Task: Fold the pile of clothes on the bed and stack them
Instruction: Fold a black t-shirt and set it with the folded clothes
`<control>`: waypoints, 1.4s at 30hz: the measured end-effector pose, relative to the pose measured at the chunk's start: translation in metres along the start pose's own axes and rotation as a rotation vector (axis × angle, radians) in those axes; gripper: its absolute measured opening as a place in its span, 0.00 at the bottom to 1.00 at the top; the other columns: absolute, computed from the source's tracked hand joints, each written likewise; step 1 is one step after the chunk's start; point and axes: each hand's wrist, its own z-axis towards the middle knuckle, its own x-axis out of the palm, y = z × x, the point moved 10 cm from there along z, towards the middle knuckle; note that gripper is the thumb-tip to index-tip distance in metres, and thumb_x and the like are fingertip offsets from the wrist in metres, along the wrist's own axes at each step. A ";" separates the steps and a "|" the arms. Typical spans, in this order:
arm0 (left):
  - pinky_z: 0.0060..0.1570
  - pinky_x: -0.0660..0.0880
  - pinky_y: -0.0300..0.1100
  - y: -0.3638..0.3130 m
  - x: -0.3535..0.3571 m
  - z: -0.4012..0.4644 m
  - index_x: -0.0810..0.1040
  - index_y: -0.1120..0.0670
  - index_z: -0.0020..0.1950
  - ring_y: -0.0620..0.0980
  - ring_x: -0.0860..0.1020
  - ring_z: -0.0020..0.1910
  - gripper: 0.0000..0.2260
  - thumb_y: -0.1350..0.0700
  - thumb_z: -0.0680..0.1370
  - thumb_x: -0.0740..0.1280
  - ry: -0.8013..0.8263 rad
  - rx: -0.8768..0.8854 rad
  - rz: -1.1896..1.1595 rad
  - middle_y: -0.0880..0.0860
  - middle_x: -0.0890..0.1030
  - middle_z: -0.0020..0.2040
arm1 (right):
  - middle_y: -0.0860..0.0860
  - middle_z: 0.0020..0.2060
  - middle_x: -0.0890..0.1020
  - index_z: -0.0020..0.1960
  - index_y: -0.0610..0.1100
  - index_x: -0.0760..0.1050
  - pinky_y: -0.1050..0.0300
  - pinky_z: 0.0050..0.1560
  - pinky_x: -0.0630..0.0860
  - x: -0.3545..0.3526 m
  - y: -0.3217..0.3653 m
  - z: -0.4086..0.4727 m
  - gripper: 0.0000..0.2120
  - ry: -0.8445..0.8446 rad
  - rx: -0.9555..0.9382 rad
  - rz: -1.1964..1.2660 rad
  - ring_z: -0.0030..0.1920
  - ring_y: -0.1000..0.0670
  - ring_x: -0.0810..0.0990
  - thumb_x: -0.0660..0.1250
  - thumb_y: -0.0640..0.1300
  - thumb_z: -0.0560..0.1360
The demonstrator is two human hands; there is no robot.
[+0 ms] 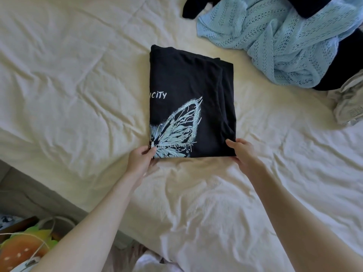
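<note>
Your left hand (142, 157) pinches the near-left corner, at seven o'clock, of the black butterfly-print T-shirt (191, 103), folded into a rectangle mid-bed on the cream sheet (78, 79). Your right hand (243, 152) grips the near-right corner at five o'clock. Lift both corners evenly and fold toward twelve o'clock, edges aligned. The pale blue knit top (279, 42) waits unfolded at one o'clock.

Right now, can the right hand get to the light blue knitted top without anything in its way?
Probably yes. The right hand grips the folded black T-shirt, and only open sheet lies between it and the blue knitted top.
</note>
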 end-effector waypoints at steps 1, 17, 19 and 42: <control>0.33 0.77 0.38 0.001 0.001 0.001 0.76 0.63 0.49 0.51 0.74 0.39 0.06 0.60 0.79 0.64 0.013 -0.016 0.015 0.59 0.74 0.45 | 0.48 0.44 0.79 0.42 0.42 0.74 0.53 0.53 0.76 -0.001 -0.001 -0.002 0.05 -0.004 0.011 0.053 0.48 0.49 0.78 0.64 0.37 0.77; 0.30 0.79 0.37 0.059 -0.061 -0.128 0.75 0.62 0.41 0.51 0.80 0.31 0.06 0.61 0.74 0.70 0.069 -0.321 0.032 0.58 0.80 0.35 | 0.43 0.40 0.81 0.42 0.34 0.75 0.59 0.37 0.75 -0.049 -0.109 -0.143 0.06 0.029 0.372 0.182 0.40 0.48 0.80 0.72 0.34 0.70; 0.32 0.79 0.38 0.039 -0.059 -0.126 0.77 0.64 0.45 0.52 0.80 0.34 0.05 0.62 0.74 0.70 0.041 -0.267 -0.038 0.60 0.81 0.39 | 0.46 0.36 0.79 0.40 0.36 0.75 0.62 0.34 0.75 -0.047 -0.090 -0.140 0.05 0.022 0.295 0.231 0.36 0.51 0.78 0.70 0.35 0.72; 0.71 0.50 0.42 -0.093 0.046 -0.024 0.60 0.52 0.75 0.51 0.51 0.76 0.22 0.56 0.81 0.58 0.038 0.736 0.977 0.53 0.53 0.77 | 0.44 0.71 0.67 0.70 0.42 0.67 0.54 0.72 0.55 0.056 0.077 -0.070 0.20 -0.102 -0.930 -0.813 0.73 0.45 0.60 0.61 0.43 0.79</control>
